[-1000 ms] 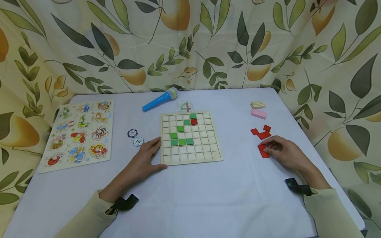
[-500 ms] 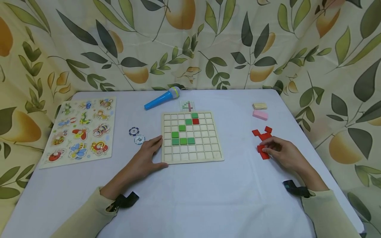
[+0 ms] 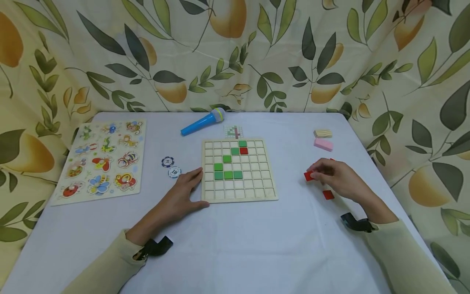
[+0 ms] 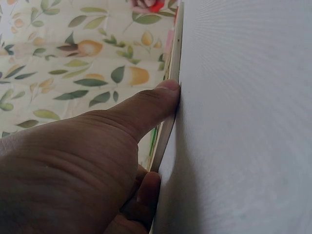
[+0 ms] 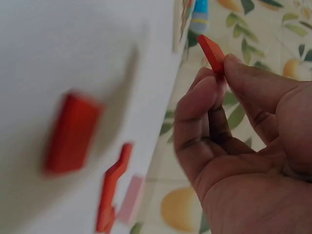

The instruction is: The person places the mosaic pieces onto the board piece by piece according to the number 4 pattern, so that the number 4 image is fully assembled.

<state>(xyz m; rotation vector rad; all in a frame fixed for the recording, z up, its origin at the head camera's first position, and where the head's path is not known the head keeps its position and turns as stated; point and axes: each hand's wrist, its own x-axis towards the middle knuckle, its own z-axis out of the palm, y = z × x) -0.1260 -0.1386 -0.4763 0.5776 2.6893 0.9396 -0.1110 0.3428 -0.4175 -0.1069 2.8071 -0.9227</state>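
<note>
A square wooden grid board [image 3: 257, 192] lies mid-table, with several green tiles [image 3: 228, 175] and one red tile [image 3: 244, 151] in its cells. My left hand [image 3: 180, 200] rests at its left edge, fingers and thumb against the side; the left wrist view shows the thumb [image 4: 151, 105] along the board's rim. My right hand [image 3: 339, 179] pinches a red square tile [image 5: 212, 53] between thumb and fingertips, raised over the cloth to the right of the board. Another red tile [image 3: 328, 194] lies below that hand, and more red tiles [image 5: 111, 187] are mostly hidden behind it in the head view.
On the left lies an insect picture board [image 3: 99, 163], with two poker chips [image 3: 167, 162] beside it. A blue toy microphone [image 3: 202, 122] and a small pattern card [image 3: 233, 131] sit behind the grid. A pink block [image 3: 323, 144] and cream sticks [image 3: 323, 133] lie at back right.
My right hand has lifted a red tile from the pile and moved left and slightly up with it. My left hand stays at the board's edge. The head view has shifted slightly.
</note>
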